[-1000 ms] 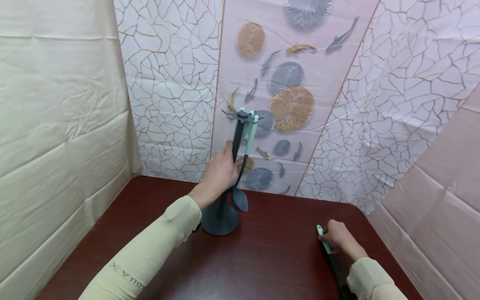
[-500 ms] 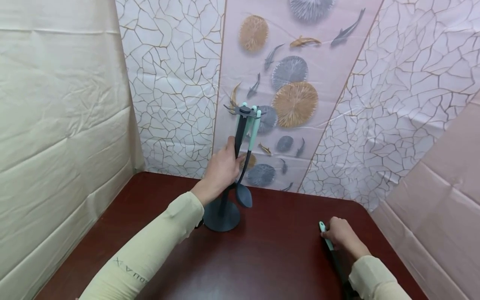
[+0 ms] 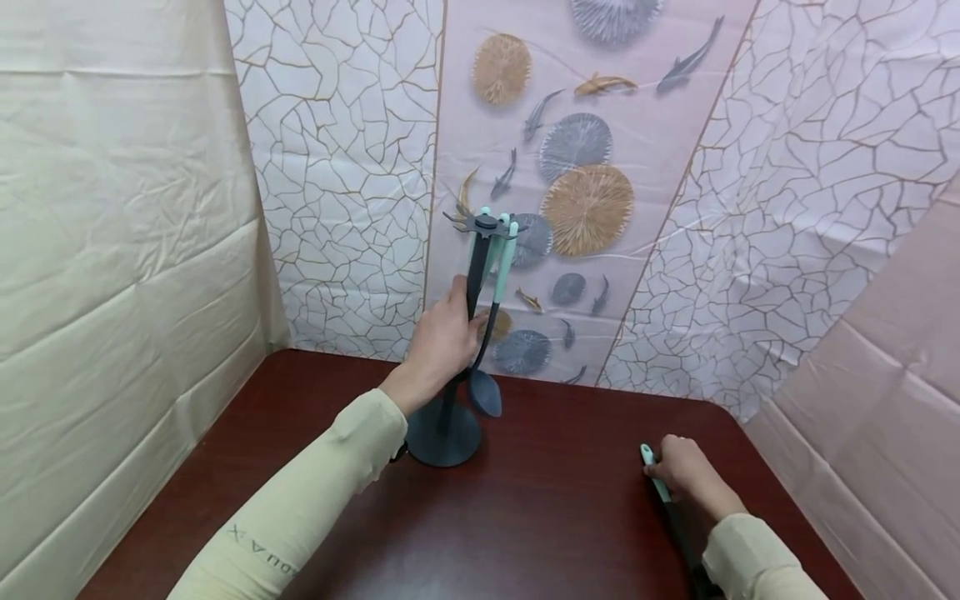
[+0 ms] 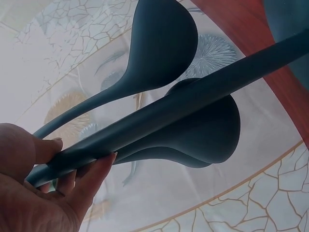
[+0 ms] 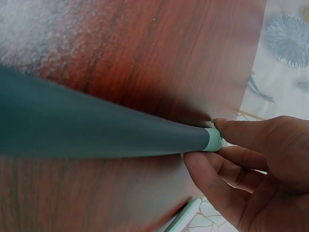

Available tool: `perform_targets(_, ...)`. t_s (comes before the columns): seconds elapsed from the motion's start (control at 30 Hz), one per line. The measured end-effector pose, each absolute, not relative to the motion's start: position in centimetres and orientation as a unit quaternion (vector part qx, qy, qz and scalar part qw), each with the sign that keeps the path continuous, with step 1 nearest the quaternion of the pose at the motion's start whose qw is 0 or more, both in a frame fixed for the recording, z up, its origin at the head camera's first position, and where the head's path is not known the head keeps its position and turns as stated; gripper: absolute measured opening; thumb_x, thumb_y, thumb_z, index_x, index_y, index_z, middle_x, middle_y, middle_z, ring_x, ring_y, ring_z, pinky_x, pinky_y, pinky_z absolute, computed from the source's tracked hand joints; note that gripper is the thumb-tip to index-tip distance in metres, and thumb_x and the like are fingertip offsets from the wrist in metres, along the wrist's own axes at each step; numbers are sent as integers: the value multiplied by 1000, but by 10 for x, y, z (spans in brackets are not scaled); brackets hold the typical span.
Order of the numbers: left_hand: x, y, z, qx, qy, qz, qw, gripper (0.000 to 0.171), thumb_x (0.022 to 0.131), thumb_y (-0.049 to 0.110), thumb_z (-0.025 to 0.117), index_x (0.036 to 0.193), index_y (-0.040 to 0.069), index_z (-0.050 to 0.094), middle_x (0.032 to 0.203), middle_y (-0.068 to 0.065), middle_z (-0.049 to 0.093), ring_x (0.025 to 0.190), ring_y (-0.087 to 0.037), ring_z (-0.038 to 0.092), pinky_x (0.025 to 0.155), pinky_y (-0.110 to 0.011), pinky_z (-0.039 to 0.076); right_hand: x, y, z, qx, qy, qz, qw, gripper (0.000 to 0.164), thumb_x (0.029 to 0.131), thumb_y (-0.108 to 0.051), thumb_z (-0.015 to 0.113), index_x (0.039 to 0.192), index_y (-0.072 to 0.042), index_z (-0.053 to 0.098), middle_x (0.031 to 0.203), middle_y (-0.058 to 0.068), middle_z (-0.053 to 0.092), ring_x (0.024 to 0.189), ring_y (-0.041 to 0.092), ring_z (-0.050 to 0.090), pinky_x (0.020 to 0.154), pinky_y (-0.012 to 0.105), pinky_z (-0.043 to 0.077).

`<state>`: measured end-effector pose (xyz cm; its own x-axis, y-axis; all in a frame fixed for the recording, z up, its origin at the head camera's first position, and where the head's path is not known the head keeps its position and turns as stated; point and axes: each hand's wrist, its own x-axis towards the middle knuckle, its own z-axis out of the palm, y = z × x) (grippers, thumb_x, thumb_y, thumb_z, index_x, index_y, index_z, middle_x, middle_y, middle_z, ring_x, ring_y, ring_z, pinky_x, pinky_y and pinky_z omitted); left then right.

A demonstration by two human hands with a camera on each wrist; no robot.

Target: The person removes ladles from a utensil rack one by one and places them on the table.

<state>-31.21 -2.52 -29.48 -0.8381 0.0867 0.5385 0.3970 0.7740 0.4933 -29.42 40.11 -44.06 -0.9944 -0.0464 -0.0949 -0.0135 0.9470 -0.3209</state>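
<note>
On the far side of the dark red table (image 3: 555, 500), a little left of its middle, there is a black stand (image 3: 442, 450) with its round base down. The left hand (image 3: 442, 333) is closed around its pole (image 3: 477, 271); in the left wrist view the thumb lies on one side and the fingers on the other. I think this place is chosen because a grip between base and top can steady the whole stand against tipping. Whether the hand touches also the hanging shafts, I cannot tell.

The spoon-like utensil (image 3: 485, 394) and the others hang with their mint handles up at the hooked top (image 3: 486, 225), on its right and far side, so the dark heads are downward, probably to make each handle easy to reach.

At the right side, well apart from the stand, the right hand (image 3: 688, 467) pinches another utensil (image 5: 120, 125) at its mint end, between thumb and fingers. Its dark part widens towards the near side, over the table; perhaps the handle is simply the natural place to hold. Its far tip points to the back cloth (image 3: 337, 167). Whether it rests on the wood is not clear.
</note>
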Motion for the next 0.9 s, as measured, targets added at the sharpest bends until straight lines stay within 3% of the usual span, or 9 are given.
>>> perform_targets(0.47,-308,-28,-297,-143,-906,-308,254,44,107,27,65,138,7,41,96,-12,68,77,-36,72,64,-46,56,-293,402,-445,-32,986,-158,43,43,96,-7,77,60,-12,54,53,1,42,43,16,57,43,31,53)
perform_targets(0.9,-316,-30,-301,-163,-897,-314,266,42,107,30,65,137,10,43,90,-8,66,73,-31,70,62,-46,55,-288,399,-439,-34,986,-157,36,36,97,-8,76,66,-7,58,56,8,51,44,18,58,43,32,53)
